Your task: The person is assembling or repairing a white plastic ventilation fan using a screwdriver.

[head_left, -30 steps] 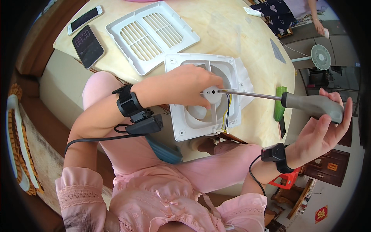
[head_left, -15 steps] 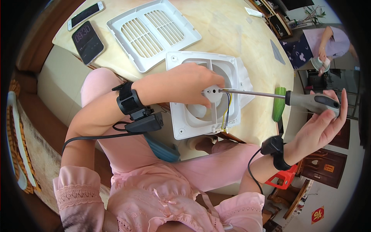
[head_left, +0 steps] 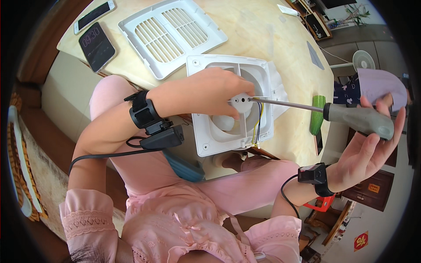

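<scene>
Head view, right hand (head_left: 363,153), screwdriver (head_left: 344,116) turned

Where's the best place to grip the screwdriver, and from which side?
Probably the thick grey handle, from the right, where the right hand is: the screwdriver points left, its thin metal shaft reaching the white hub.

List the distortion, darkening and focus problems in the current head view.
Head view: black vignetting swallows the corners; head view: the table has its right edge bowed outward; head view: the far-right door looks tipped, its detail soft; head view: the vent cover shows distinct slats.
</scene>
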The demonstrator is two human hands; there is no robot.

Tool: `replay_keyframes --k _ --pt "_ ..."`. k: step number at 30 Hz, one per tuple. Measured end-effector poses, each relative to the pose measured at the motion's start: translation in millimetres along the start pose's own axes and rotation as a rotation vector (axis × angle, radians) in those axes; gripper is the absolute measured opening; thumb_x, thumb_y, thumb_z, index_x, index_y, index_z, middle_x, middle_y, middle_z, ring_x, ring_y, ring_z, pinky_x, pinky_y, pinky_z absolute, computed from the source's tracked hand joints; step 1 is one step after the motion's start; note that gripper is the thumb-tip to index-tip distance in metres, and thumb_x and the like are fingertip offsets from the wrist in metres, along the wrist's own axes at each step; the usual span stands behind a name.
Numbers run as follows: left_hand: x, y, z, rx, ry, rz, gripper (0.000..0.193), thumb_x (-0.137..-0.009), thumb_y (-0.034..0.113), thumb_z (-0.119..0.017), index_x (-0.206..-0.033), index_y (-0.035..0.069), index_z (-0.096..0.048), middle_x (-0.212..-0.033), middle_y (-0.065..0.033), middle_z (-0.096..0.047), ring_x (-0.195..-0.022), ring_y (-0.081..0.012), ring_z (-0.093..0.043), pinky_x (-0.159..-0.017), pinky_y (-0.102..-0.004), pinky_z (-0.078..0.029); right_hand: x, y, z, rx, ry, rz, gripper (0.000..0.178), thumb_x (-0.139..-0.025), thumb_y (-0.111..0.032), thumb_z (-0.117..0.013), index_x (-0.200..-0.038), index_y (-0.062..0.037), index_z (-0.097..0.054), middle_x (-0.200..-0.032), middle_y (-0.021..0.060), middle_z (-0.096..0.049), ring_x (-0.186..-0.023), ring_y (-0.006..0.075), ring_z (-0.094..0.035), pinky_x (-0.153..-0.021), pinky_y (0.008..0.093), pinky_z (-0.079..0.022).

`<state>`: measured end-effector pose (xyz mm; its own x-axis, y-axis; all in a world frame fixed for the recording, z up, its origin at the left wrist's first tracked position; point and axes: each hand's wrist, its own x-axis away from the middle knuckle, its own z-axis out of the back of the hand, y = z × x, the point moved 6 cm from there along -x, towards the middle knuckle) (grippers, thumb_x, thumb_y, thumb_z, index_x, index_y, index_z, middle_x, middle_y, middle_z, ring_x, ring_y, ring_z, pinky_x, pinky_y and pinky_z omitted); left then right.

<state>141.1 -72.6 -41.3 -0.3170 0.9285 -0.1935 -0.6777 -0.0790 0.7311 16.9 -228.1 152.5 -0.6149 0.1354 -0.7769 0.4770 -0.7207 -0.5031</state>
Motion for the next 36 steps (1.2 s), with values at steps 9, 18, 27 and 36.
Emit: replay_keyframes --k 9,18,27,36 --pt "0 1 0 0.014 0.011 -0.017 0.048 -0.08 0.021 -0.082 -0.123 0.009 -0.063 -0.097 -0.0128 -0.071 -0.085 -0.0323 -0.069 -0.079 -0.043 -0.052 -4 12 6 -0.167 -0.036 -0.029 0.064 -0.098 -0.025 -0.069 -0.15 -0.0015 -0.039 -0.126 0.0252 -0.063 -0.118 0.0414 -0.064 -0.103 0.0497 -0.052" --pt "-2 -1 -1 -0.006 -0.005 0.024 0.049 -0.08 0.022 -0.082 -0.124 0.011 -0.063 -0.097 -0.0125 -0.071 -0.084 -0.0314 -0.07 -0.078 -0.0427 -0.052 -4 15 10 -0.001 -0.023 0.108 0.067 -0.1 -0.033 -0.066 -0.151 0.001 -0.039 -0.131 0.0262 -0.059 -0.118 0.0403 -0.063 -0.098 0.048 -0.055" --pt "-1 1 -1 -0.009 -0.006 0.023 0.049 -0.08 0.022 -0.083 -0.123 0.011 -0.064 -0.096 -0.012 -0.071 -0.083 -0.0313 -0.07 -0.078 -0.0424 -0.052 6 14 17 0.367 0.129 0.066 0.064 -0.098 -0.022 -0.067 -0.151 0.0024 -0.041 -0.129 0.0252 -0.062 -0.121 0.041 -0.063 -0.107 0.0452 -0.048" --pt "-1 3 -2 -0.011 0.008 -0.001 0.048 -0.079 0.02 -0.082 -0.122 0.011 -0.064 -0.097 -0.0119 -0.071 -0.083 -0.0314 -0.07 -0.076 -0.0434 -0.052 5 25 28 -0.105 0.015 0.085 0.061 -0.099 -0.026 -0.068 -0.147 0.002 -0.044 -0.126 0.0209 -0.062 -0.111 0.0349 -0.066 -0.1 0.0462 -0.054"
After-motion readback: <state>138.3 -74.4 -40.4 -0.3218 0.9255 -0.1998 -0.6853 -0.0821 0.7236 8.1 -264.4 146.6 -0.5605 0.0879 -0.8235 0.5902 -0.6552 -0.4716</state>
